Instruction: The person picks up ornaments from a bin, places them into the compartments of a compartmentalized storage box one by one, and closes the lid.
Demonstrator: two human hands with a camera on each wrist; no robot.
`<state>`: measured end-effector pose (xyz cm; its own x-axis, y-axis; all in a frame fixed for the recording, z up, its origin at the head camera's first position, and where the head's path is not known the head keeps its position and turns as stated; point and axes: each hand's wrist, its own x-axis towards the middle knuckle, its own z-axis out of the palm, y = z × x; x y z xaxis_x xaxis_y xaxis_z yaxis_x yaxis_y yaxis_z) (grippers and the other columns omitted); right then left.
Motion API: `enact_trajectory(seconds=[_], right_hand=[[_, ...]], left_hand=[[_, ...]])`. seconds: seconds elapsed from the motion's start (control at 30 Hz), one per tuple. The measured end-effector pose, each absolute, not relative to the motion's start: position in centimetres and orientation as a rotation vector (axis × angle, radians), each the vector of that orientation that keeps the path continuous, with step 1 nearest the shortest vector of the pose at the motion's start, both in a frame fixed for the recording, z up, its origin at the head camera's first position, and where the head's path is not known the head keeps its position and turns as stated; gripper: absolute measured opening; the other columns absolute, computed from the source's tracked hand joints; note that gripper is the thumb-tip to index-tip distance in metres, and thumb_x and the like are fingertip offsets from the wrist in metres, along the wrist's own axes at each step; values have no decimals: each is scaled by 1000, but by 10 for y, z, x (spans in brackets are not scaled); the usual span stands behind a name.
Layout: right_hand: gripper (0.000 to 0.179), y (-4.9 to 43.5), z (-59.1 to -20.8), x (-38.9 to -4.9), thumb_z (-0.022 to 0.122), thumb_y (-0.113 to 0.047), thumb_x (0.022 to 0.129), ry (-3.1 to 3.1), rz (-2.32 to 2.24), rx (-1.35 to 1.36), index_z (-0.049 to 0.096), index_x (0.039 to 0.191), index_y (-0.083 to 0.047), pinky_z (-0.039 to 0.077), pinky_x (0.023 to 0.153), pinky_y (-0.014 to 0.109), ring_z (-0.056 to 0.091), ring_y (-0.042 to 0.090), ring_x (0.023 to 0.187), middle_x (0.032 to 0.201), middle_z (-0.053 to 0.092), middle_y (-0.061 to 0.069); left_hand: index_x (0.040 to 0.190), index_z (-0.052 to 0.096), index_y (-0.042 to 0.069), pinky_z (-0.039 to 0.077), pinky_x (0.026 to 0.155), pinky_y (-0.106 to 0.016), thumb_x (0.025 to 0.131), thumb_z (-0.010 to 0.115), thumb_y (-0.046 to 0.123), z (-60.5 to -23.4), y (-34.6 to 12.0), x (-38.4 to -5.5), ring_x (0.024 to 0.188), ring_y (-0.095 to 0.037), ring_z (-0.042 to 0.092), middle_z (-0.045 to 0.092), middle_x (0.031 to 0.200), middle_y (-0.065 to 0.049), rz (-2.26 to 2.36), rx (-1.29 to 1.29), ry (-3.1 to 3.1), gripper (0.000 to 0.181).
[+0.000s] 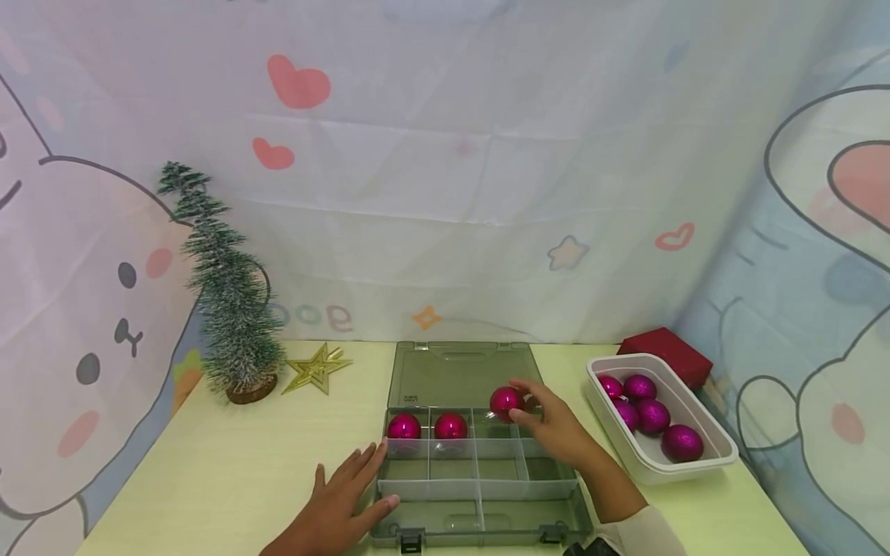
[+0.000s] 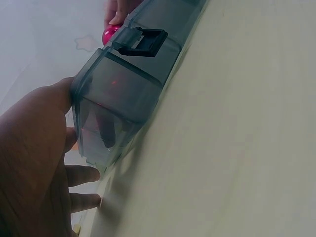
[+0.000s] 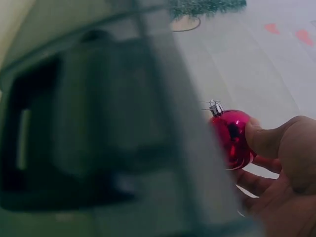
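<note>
My right hand (image 1: 556, 428) pinches a shiny magenta Christmas bauble (image 1: 506, 402) between thumb and fingers, over the back row of a divided plastic box (image 1: 455, 490). In the right wrist view the bauble (image 3: 233, 138) shows its silver cap, partly hidden behind the blurred box wall. Two more shiny baubles, one (image 1: 404, 427) at the back left and another (image 1: 450, 427) beside it, sit in separate back compartments. My left hand (image 1: 341, 494) rests at the box's left side with fingers spread and thumb on the rim. The grey see-through lid (image 1: 462, 374) lies folded back.
A white tub (image 1: 716, 455) at right holds several magenta baubles, some glittery. Behind it lies a dark red box (image 1: 667, 355). A small artificial Christmas tree (image 1: 236, 324) and a gold star (image 1: 318, 369) stand at back left, before a printed cloth backdrop (image 1: 452, 193).
</note>
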<state>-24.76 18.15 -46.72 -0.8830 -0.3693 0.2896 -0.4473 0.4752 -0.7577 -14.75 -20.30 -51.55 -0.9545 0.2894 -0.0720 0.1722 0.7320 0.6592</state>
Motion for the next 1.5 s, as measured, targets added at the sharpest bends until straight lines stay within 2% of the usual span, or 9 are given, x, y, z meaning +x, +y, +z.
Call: enact_trajectory(seconds=[0.13,0.23,0.33,0.4,0.57,0.77,0.93,1.33,1.5], right_hand=[[44,177,-475,-249,73,-13,105,-2588,1336,774,62,145,3,57,91,36,66,33,116,131,71,18],[42,175,-481,-250,72,-11,105,-2570,1278,829,63,144,3,58,100,50,65,41,124,135,70,19],[41,174,-483,-249,70,-13,107,-2602,1247,839,64,145,1,50,112,65,59,46,135,142,68,20],[41,174,-484,-247,69,-15,108,-2642,1264,824,63,146,-2,47,114,69,55,47,140,146,65,19],[38,173,-485,-246,68,-19,109,-2665,1288,811,63,146,-8,46,114,68,51,44,143,147,61,17],[35,169,-494,-246,71,-18,107,-2650,1195,805,67,140,-8,43,111,71,52,45,139,144,61,19],[36,165,-498,-246,72,-22,106,-2723,1126,713,69,140,-11,41,115,72,50,44,145,148,61,16],[43,161,-494,-241,72,-23,107,-2773,992,680,67,144,-1,49,112,69,53,46,146,152,60,19],[45,161,-496,-242,70,-25,109,-2801,968,674,66,147,-2,49,112,70,51,46,148,156,57,20]], left_hand=[[177,23,27,-8,113,-96,107,63,61,-515,-203,-148,166,-55,23,30,181,-16,1027,374,2759,87],[177,23,27,-7,113,-96,107,63,60,-515,-203,-148,166,-55,24,30,181,-16,1023,378,2762,87],[177,23,28,-6,112,-97,107,63,59,-514,-202,-149,165,-56,25,31,180,-16,1029,382,2761,86],[177,23,27,-6,112,-97,107,63,58,-513,-202,-149,165,-57,24,31,180,-17,1035,377,2752,86],[177,24,26,-6,112,-97,107,64,57,-512,-200,-148,164,-58,24,32,180,-17,1035,362,2749,86],[177,23,27,-7,112,-97,107,65,57,-513,-200,-147,165,-58,23,32,180,-18,1042,358,2741,87],[177,22,28,-7,112,-97,107,64,58,-513,-201,-147,165,-58,22,30,180,-18,1042,365,2740,86],[177,22,27,-9,113,-96,106,63,62,-514,-200,-148,166,-57,22,30,180,-17,1035,365,2763,89],[177,22,26,-10,114,-96,106,63,62,-515,-201,-148,166,-56,21,30,180,-17,1036,364,2764,89]])
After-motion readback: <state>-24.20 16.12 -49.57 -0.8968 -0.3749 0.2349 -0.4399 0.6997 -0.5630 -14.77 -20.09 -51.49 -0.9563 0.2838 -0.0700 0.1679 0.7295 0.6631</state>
